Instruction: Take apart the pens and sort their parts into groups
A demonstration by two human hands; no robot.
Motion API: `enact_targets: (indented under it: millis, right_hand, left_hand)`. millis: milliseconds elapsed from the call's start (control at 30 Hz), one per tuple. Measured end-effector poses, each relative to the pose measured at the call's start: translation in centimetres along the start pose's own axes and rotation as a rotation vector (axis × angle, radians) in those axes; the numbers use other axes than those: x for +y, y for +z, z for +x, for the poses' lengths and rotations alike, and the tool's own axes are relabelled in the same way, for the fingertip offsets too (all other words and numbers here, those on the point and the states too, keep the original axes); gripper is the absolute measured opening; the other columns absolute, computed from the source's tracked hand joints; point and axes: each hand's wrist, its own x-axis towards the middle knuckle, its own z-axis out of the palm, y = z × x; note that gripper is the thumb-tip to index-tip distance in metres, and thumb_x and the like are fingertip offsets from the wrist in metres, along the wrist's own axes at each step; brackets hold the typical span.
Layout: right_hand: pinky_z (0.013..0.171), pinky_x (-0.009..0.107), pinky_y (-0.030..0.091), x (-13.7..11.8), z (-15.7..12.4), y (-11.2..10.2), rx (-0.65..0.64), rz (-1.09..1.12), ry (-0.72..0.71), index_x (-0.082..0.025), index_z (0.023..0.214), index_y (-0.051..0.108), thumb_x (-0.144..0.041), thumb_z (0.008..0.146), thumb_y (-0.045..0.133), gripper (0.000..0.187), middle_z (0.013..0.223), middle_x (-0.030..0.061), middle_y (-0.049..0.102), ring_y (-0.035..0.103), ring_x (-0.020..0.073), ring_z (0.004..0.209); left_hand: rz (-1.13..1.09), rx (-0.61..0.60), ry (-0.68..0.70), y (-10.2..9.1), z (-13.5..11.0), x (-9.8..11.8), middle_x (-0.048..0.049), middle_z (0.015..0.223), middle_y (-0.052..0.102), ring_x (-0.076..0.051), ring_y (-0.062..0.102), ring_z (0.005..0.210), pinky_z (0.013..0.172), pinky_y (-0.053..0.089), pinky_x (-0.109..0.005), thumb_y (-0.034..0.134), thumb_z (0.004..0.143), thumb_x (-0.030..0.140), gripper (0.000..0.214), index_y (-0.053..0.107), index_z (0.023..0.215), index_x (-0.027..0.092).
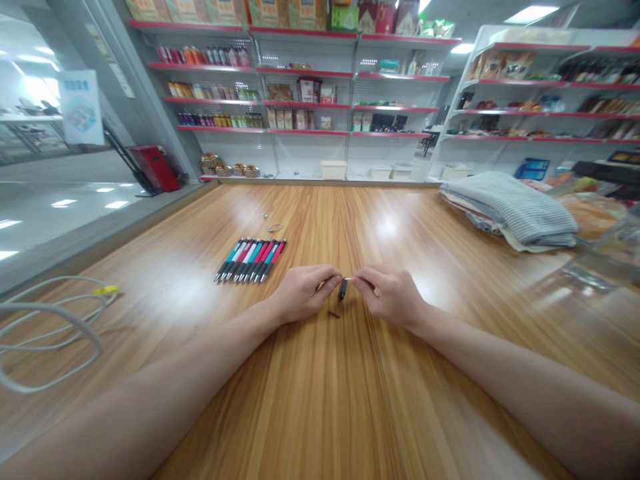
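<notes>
Over the middle of the table my left hand and my right hand face each other, fingertips pinched close together. A tiny pale piece shows between the two pinches, too small to name. Just below it is a short black pen part; whether it is held or lies on the wood I cannot tell. Nearer to me, a small dark piece rests on the table. Left of my hands lies a row of several pens, side by side, with teal, red and white barrels and dark grips.
A thin metal ring and a small bit lie behind the pens. Coiled white cable is at the left. Folded striped cloth and a clear container stand right. Stocked shelves rise beyond the wooden table.
</notes>
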Motion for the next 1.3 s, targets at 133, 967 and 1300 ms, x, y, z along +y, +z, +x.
enact_targets:
  millis: [133, 967, 1300]
  right_hand:
    - [0.062, 0.026, 0.033, -0.11, -0.05, -0.08, 0.022, -0.006, 0.004, -0.016, 0.079, 0.059, -0.028, 0.092, 0.045, 0.022, 0.072, 0.0043, 0.060, 0.053, 0.0135, 0.067]
    - [0.061, 0.026, 0.033, -0.15, -0.07, 0.19, 0.014, 0.003, -0.022, -0.017, 0.080, 0.060, -0.029, 0.093, 0.043, 0.025, 0.072, 0.0039, 0.061, 0.053, 0.0132, 0.067]
    - [0.061, 0.026, 0.033, -0.50, 0.02, -0.28, 0.018, -0.011, 0.010, -0.017, 0.076, 0.059, -0.032, 0.092, 0.046, 0.026, 0.071, 0.0040, 0.061, 0.054, 0.0135, 0.066]
  left_hand:
    - [-0.019, 0.021, -0.011, 0.14, -0.08, -0.14, -0.0035, 0.088, 0.067, -0.014, 0.061, 0.081, 0.072, 0.044, -0.024, 0.039, 0.094, 0.031, 0.024, 0.060, 0.097, 0.018]
    - [-0.026, 0.003, 0.036, 0.05, 0.06, 0.05, -0.0048, 0.086, 0.066, -0.012, 0.059, 0.076, 0.069, 0.043, -0.023, 0.039, 0.094, 0.032, 0.026, 0.061, 0.097, 0.017]
    - [-0.041, 0.002, 0.061, -0.24, -0.12, 0.25, -0.0035, 0.086, 0.066, -0.011, 0.057, 0.072, 0.065, 0.040, -0.023, 0.044, 0.092, 0.030, 0.022, 0.062, 0.098, 0.018]
